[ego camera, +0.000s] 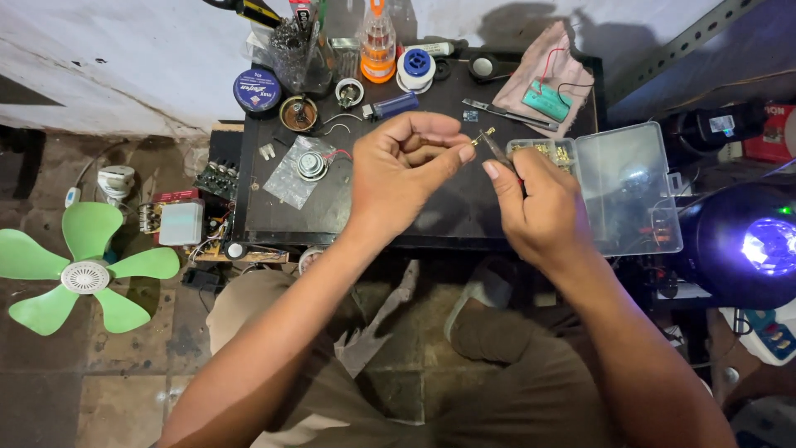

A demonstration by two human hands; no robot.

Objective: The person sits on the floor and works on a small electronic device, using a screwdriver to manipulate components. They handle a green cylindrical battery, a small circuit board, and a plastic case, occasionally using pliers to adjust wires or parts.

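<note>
My left hand (408, 166) hovers over the black work table (274, 224), its thumb and forefinger pinched on a tiny brass part (483, 135). My right hand (539, 203) grips thin metal tweezers (497, 151) whose tips meet that part. Just right of both hands lies an open clear plastic compartment box (622, 191) with small brass pieces in its near-left cells.
At the table's back stand a blue tin (256, 90), a solder spool (415, 68), an orange bottle (377, 41), a lighter (396, 105) and a cloth with a green board (547, 101). A green fan blade (83, 270) lies on the floor at left; a lit lamp (767, 245) at right.
</note>
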